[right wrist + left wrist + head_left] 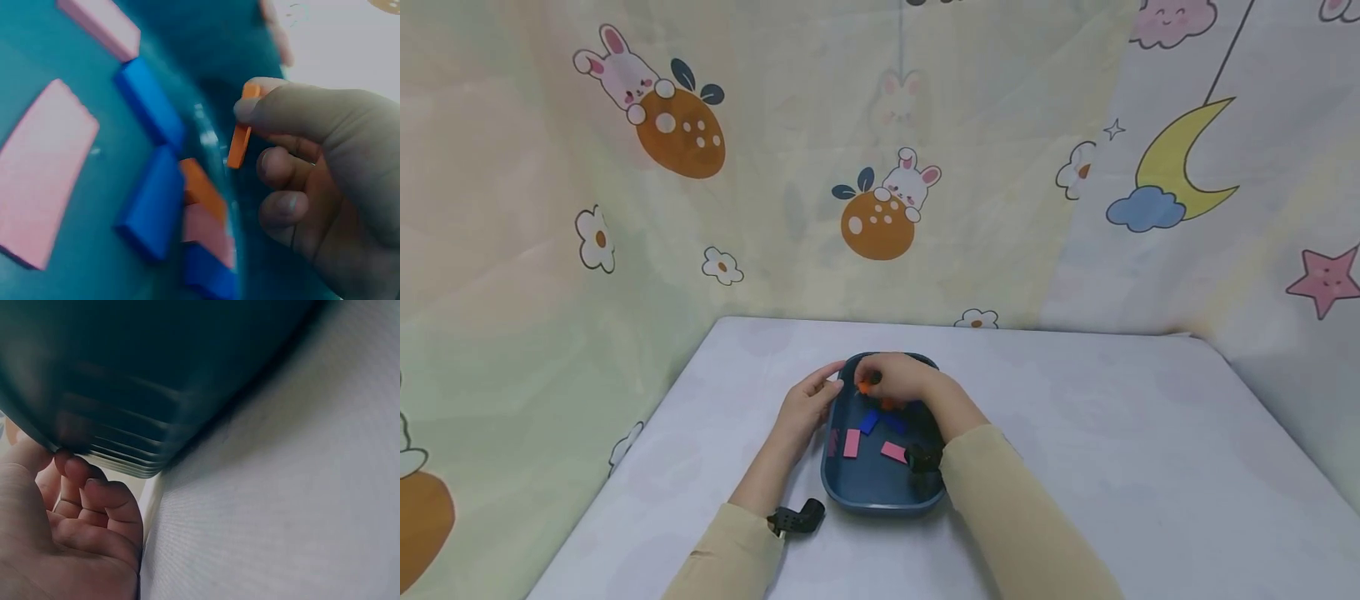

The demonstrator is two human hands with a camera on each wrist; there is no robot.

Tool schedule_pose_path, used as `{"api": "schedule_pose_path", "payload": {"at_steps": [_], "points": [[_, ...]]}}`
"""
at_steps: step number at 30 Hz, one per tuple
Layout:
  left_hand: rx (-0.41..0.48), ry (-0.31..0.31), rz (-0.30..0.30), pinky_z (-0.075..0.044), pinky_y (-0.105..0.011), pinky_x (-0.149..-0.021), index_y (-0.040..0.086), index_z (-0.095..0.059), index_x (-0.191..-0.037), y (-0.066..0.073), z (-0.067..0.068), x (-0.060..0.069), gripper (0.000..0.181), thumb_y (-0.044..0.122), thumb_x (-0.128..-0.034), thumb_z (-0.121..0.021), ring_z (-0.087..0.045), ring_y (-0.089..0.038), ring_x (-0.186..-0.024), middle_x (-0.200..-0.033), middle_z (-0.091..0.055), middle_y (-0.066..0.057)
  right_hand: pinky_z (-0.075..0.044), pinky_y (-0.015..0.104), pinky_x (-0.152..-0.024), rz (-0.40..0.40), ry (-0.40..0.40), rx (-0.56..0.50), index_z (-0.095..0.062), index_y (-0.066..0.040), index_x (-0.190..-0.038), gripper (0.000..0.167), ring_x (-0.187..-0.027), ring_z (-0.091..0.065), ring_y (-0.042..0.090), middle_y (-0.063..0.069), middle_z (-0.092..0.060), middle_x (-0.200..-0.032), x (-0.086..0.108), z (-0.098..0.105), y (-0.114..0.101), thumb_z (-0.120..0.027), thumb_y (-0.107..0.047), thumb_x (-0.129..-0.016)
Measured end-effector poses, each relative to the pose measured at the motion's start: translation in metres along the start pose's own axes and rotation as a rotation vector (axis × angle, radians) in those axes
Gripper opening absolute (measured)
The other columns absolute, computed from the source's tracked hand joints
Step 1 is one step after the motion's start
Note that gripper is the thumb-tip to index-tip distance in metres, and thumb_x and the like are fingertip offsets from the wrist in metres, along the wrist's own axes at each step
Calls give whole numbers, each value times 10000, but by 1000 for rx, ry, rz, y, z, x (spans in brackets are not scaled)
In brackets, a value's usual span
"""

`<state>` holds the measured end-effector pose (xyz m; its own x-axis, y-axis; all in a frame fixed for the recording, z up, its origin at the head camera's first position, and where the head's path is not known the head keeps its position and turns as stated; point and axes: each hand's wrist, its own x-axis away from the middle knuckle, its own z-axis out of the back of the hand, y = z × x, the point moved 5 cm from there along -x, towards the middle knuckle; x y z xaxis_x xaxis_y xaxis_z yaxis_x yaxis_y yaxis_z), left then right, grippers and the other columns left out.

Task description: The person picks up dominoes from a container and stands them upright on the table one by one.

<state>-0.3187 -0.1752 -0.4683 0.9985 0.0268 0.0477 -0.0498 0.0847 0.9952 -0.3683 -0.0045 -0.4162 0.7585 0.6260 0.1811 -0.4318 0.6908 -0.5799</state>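
A dark blue-green tray (880, 493) with rounded corners lies on the white-covered table. My left hand (805, 408) holds its left rim near the far corner; in the left wrist view the thumb and curled fingers meet at the rim. Over the tray's far end, my right hand (901, 379) pinches a small flat orange block (240, 145) between thumb and index finger, the other fingers curled loosely. Inside the tray lie flat pink blocks (852, 443) and blue blocks (868, 422). Another orange piece (203, 187) shows beside pink and blue ones in the right wrist view.
The white tabletop (1112, 467) extends on both sides of the tray. Behind it hangs a pale cloth (790, 167) printed with rabbits, flowers and a moon. A black wrist camera (797, 517) sits on the left wrist, another (922, 458) on the right.
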Motion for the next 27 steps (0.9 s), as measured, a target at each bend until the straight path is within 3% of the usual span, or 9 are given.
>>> {"api": "schedule_pose_path", "payload": {"at_steps": [6,14,20,27], "points": [[-20,-2,5,-425,-272,-628,366,-629,-1284,-1,-1,-1,397,469,-904,-680,-501,-202,-740,-928,-566,-120,-541,387,-905,60,121,-79,-632,-228,-1190,243,-999,-592,183,-42,-650,-1133,19,30,-2,-655,-230,-948],[-18,11,-2,-423,-265,-613,357,-628,-1288,-2,-1,-2,412,473,-897,-688,-498,-190,-710,-896,-587,-63,-495,320,-631,36,268,-266,-607,-282,-1164,219,-804,-603,256,3,-616,-1141,63,68,28,-656,-285,-951],[-14,12,-22,-438,-262,-620,359,-634,-1278,-2,-1,-2,396,463,-900,-688,-505,-190,-712,-864,-571,-43,-464,305,-577,-56,389,-325,-602,-243,-1211,260,-676,-524,248,22,-604,-1149,99,75,66,-645,-284,-958],[-17,17,-15,-435,-258,-608,368,-635,-1270,-1,-1,-1,380,454,-903,-687,-502,-190,-697,-856,-571,-42,-433,280,-544,-131,439,-405,-559,-168,-1259,313,-629,-476,189,98,-591,-1136,136,66,118,-630,-253,-967]]}}
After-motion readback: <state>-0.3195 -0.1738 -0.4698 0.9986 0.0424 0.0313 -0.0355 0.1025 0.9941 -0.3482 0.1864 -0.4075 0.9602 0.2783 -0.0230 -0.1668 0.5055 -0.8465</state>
